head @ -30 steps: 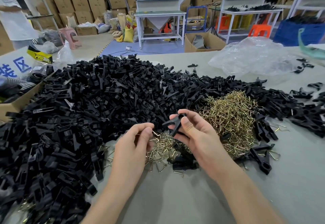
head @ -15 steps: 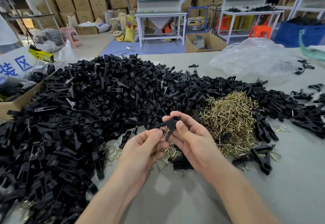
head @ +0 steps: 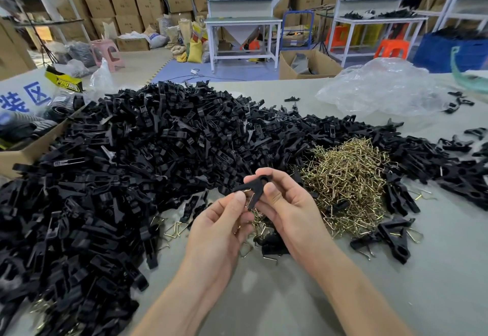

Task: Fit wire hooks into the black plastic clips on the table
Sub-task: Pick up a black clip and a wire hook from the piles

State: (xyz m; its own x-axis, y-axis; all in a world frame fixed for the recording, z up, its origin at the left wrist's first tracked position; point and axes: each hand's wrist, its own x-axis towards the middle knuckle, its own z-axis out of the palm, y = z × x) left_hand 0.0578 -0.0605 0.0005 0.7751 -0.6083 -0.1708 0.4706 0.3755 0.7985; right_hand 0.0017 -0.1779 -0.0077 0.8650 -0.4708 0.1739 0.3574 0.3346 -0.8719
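Above the grey bench (head: 290, 298), the right hand (head: 287, 203) has its grip clenched on a matte black plastic clip (head: 254, 185), forked in shape, pinched between thumb and fingers. The left hand (head: 219, 227) grips a thin brass-coloured wire hook (head: 250, 201) pressed against that clip. Behind them lie a big jagged heap of clips (head: 132, 164) and a tangled, shiny mound of hooks (head: 346, 182).

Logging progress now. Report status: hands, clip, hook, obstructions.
Right hand pinches black plastic clip. Left hand pinches gold wire hook against it; seating unclear. Nothing between the hands; loose hooks and spare clips heaped on grey table behind.
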